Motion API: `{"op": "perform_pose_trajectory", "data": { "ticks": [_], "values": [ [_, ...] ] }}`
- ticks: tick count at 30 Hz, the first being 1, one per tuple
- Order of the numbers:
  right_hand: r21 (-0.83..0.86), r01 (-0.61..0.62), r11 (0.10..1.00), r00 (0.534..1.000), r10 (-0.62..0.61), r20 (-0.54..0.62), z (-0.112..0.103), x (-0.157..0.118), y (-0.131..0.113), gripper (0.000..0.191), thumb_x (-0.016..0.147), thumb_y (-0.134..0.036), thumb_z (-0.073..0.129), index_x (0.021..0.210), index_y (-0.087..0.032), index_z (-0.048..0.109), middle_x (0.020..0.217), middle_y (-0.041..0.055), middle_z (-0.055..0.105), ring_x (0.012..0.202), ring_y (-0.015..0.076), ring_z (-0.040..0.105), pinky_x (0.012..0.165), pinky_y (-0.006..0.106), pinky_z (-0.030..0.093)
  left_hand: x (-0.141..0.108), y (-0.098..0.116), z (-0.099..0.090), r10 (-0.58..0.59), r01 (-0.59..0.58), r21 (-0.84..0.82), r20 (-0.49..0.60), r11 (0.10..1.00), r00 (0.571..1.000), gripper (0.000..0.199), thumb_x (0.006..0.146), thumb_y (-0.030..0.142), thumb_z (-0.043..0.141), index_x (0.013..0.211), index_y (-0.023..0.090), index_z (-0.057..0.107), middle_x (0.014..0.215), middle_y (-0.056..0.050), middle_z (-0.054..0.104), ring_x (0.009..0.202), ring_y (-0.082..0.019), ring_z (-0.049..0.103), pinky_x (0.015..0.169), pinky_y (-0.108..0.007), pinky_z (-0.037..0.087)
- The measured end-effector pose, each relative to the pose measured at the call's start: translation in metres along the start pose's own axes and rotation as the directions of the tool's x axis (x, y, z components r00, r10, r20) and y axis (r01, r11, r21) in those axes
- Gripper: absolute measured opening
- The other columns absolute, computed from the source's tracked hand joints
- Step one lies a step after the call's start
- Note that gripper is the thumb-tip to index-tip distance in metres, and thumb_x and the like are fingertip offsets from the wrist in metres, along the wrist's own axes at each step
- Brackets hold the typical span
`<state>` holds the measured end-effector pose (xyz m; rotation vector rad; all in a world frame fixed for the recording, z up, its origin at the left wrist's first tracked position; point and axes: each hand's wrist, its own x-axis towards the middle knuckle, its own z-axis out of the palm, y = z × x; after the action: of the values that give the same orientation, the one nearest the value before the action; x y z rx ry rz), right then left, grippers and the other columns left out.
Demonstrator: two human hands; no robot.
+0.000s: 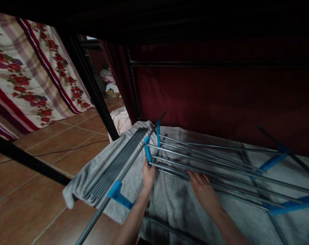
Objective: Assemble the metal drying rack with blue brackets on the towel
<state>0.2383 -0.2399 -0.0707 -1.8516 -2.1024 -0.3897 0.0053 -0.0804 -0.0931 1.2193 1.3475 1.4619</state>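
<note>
A partly built rack of grey metal rods (195,151) and blue plastic brackets lies across a grey blanket (169,200). My left hand (148,175) closes around the lower end of a blue bracket (147,149), where a rod's end meets it. My right hand (202,187) grips one of the lower rods further along, its fingertips bent over it; the thumb is hidden. A long grey pole (131,163) runs slantwise through the left-hand brackets, including another blue bracket (120,194) nearer me. At the right, more blue brackets (292,204) carry the rods' other ends.
Several loose rods (116,166) lie side by side on the blanket at the left. Black frame posts (93,85) stand beside the tiled floor (75,139). A dark red curtain (207,98) hangs behind, and a flowered cloth (42,75) hangs far left. A cable (67,149) crosses the floor.
</note>
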Motion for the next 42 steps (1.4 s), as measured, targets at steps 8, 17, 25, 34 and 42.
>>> {"op": "perform_pose_trajectory", "data": {
  "ticks": [8, 17, 25, 34, 42],
  "values": [
    [0.189, 0.102, 0.977, 0.953, -0.150, 0.264, -0.011, 0.070, -0.044, 0.054, 0.096, -0.010, 0.036, 0.148, -0.021, 0.044, 0.150, 0.0101, 0.048, 0.125, 0.0237, 0.057, 0.102, 0.038, 0.049, -0.001, 0.012, 0.002, 0.027, -0.027, -0.025, -0.017, 0.999, 0.999, 0.030, 0.067, 0.016, 0.060, 0.097, 0.017, 0.065, 0.085, -0.004, 0.069, 0.078, -0.018, 0.062, 0.078, -0.029, 0.048],
    [0.264, 0.129, 0.956, 0.892, -0.229, 0.391, -0.003, 0.110, -0.069, 0.071, 0.089, 0.001, 0.026, 0.154, -0.029, 0.034, 0.140, 0.0081, 0.058, 0.110, 0.0214, 0.066, 0.092, 0.034, 0.052, 0.005, 0.012, -0.006, -0.007, 0.008, -0.030, 0.060, 1.000, 0.998, 0.016, 0.071, 0.023, 0.060, 0.085, 0.016, 0.066, 0.073, -0.001, 0.065, 0.067, -0.016, 0.056, 0.068, -0.028, 0.045],
    [0.244, 0.118, 0.963, 0.883, -0.214, 0.417, 0.002, 0.106, -0.047, 0.078, 0.085, 0.003, 0.028, 0.156, -0.030, 0.030, 0.145, 0.0081, 0.054, 0.126, 0.0237, 0.056, 0.104, 0.039, 0.044, 0.004, 0.002, -0.001, -0.032, 0.034, -0.088, 0.021, 0.996, 0.999, 0.015, 0.072, 0.023, 0.064, 0.085, 0.017, 0.068, 0.082, -0.004, 0.069, 0.077, -0.018, 0.061, 0.078, -0.030, 0.047],
    [0.216, 0.069, 0.974, 0.875, -0.163, 0.457, -0.006, 0.105, -0.069, 0.069, 0.092, -0.004, 0.026, 0.154, -0.031, 0.033, 0.139, 0.0105, 0.058, 0.112, 0.0244, 0.064, 0.092, 0.037, 0.048, -0.001, 0.002, -0.002, -0.026, 0.025, -0.105, -0.002, 0.994, 1.000, 0.021, 0.076, 0.029, 0.061, 0.092, 0.018, 0.067, 0.090, -0.007, 0.071, 0.088, -0.021, 0.064, 0.087, -0.032, 0.049],
    [0.306, 0.018, 0.952, 0.898, -0.150, 0.413, -0.044, 0.104, -0.106, 0.066, 0.094, -0.009, 0.027, 0.157, -0.027, 0.024, 0.127, 0.0106, 0.063, 0.096, 0.0245, 0.067, 0.084, 0.038, 0.051, -0.004, -0.002, -0.011, -0.056, 0.057, -0.026, 0.040, 0.998, 0.998, 0.028, 0.072, 0.037, 0.061, 0.090, 0.015, 0.067, 0.083, -0.006, 0.069, 0.073, -0.019, 0.059, 0.073, -0.032, 0.050]
  ]
}}
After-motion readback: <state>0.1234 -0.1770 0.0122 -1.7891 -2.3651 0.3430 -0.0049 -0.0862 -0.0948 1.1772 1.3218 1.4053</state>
